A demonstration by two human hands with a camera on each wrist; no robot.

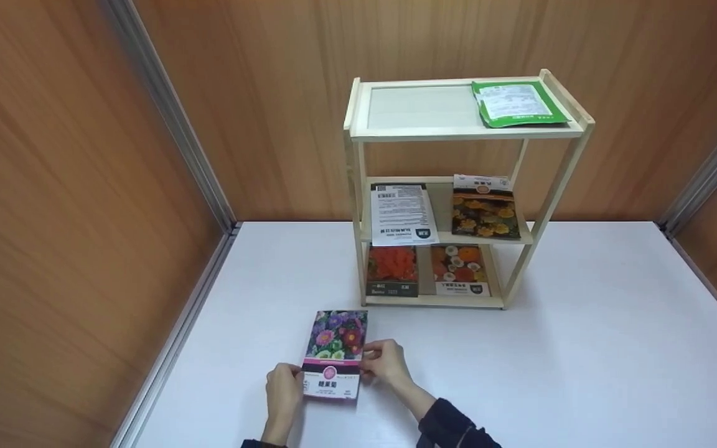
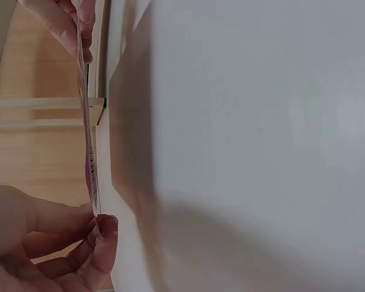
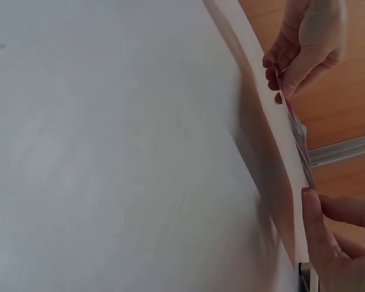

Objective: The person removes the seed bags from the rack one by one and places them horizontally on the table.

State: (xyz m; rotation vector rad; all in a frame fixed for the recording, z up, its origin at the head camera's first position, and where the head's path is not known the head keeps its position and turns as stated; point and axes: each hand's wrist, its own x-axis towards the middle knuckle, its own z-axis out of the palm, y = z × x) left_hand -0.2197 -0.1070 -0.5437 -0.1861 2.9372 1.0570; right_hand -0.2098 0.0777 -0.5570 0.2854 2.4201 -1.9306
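Two hands hold one flower-seed packet [image 1: 332, 345] in front of the wooden rack [image 1: 421, 112], a little out from the rack's left front corner. The left hand [image 1: 284, 389] pinches the packet's left edge, thumb against fingers, low down near the end farthest from the rack; the right hand [image 1: 388, 364] pinches the opposite edge, closer to the rack. Gripping only the margins probably keeps the thin sheet from folding and leaves its printed face, flowers toward the rack, uncovered. Both wrist views show it edge-on and apart from the white table [image 1: 613, 348], its shadow [image 2: 131, 115] falling on the surface in front of the rack, so the two pinches seem to bear its whole weight. On the rack's top shelf a green packet [image 1: 517, 102] lies text side up by the right rail. The rack's middle shelf carries a white text-covered packet [image 1: 402, 214] at left and a yellow-flower packet [image 1: 486, 214] at right; its bottom shelf carries a red-flower packet [image 1: 393, 267] at left and an orange-and-white-flower packet [image 1: 461, 264] at right. All five lie flat, likely because the rack's shelves are level and such limp packets would hardly stand unsupported.
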